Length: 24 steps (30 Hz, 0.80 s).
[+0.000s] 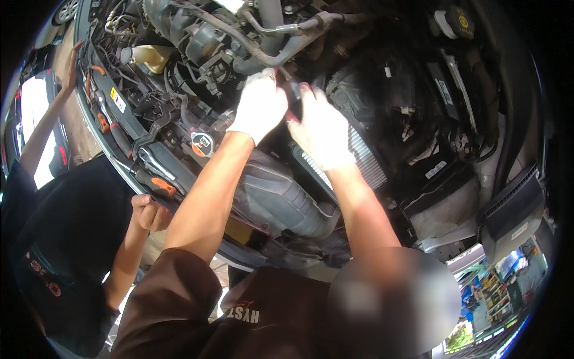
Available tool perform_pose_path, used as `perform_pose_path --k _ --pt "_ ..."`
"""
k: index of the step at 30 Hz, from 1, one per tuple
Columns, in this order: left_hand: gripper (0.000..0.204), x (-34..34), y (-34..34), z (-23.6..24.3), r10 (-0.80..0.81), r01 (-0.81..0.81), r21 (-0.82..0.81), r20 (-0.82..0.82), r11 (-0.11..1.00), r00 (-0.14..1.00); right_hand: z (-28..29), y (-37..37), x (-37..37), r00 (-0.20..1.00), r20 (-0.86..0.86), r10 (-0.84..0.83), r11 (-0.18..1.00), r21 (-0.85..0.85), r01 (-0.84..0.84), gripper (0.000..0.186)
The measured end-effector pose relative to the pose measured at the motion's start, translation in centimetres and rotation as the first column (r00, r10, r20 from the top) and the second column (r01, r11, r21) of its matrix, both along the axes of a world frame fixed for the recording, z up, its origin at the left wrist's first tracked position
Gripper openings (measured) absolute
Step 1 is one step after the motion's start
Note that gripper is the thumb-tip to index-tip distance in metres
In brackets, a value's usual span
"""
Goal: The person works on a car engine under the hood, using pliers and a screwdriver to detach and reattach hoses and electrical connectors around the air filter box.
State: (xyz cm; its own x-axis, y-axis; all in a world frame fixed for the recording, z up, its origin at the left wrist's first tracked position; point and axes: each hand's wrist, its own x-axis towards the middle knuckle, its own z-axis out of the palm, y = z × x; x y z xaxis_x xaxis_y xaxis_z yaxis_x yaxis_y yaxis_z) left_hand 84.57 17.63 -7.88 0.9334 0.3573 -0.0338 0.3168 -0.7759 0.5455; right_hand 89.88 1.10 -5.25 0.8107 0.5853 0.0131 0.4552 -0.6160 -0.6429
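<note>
Leftmost, a co-worker in a dark shirt [75, 209] stands at the car's front edge, one bare fist [150, 213] curled near an orange-handled tool [160, 186] and a chrome wrench [156, 163] that lie along the front rail. Next comes the round cap [202, 144], just left of the person's left forearm. That forearm runs up and to the right, and the white-gloved left hand [261, 105] ends just below the bent pipe [275, 61], back of the hand up, fingers hidden beyond it. The pipe crosses above both hands, slanting down from the left to a bend and then up to the right; the left hand is nearer to that bend. Between the two hands is a narrow, blurred gap; they stand close but apart, and whether either is clamped on something cannot be told. The white-gloved right hand [323, 122] slants up and to the left, its fingertips toward the gap. Under its wrist lies the pleated filter [369, 161], showing on both sides, its visible edges sloping down to the right.
</note>
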Motion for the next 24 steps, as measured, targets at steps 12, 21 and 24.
perform_pose_path --k 12,21,24 --pt "0.046 -2.2 -0.9 2.0 0.075 -0.037 0.24 -0.153 0.97 0.985 -3.8 6.1 3.7 0.977 -0.184 0.109 0.858 -0.479 -0.186 0.058" --pt "0.04 1.8 7.9 9.7 -0.349 0.25 -0.253 -0.791 0.934 0.502 -1.1 6.8 4.0 0.931 -0.359 0.067 0.891 -0.397 -0.218 0.093" --pt "0.049 -2.5 4.7 9.0 -0.361 0.437 -0.046 -0.645 0.898 0.674 -2.0 5.4 4.6 0.948 -0.315 0.053 0.927 -0.338 -0.164 0.092"
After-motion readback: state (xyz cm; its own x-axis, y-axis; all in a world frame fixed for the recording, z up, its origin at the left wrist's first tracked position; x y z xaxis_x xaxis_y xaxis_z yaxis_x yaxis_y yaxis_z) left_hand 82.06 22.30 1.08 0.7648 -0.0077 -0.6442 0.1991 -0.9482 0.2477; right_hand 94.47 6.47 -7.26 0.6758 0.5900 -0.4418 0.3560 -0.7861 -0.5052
